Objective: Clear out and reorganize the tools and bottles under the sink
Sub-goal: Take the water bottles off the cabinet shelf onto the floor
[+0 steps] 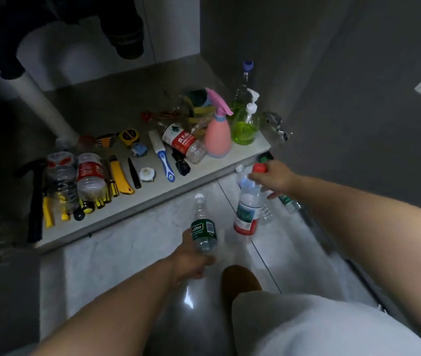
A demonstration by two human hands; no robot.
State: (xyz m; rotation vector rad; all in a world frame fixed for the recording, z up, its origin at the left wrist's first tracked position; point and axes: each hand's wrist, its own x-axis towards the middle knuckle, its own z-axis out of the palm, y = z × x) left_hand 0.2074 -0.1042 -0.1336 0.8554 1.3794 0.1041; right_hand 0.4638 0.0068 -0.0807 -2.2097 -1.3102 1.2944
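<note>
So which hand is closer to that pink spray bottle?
Right. The right hand, gripping a red cap, is just off the ledge by the pink spray bottle; the left hand, holding a green-label bottle, is farther back over the floor.

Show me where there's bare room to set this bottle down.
Bare shelf behind the tape measure, right of the white pipe; also floor left of your left hand. Crowded along the front edge, from hammer to green soap bottle.

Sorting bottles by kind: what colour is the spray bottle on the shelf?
The spray bottle is pink; it shows best in the head view.
</note>
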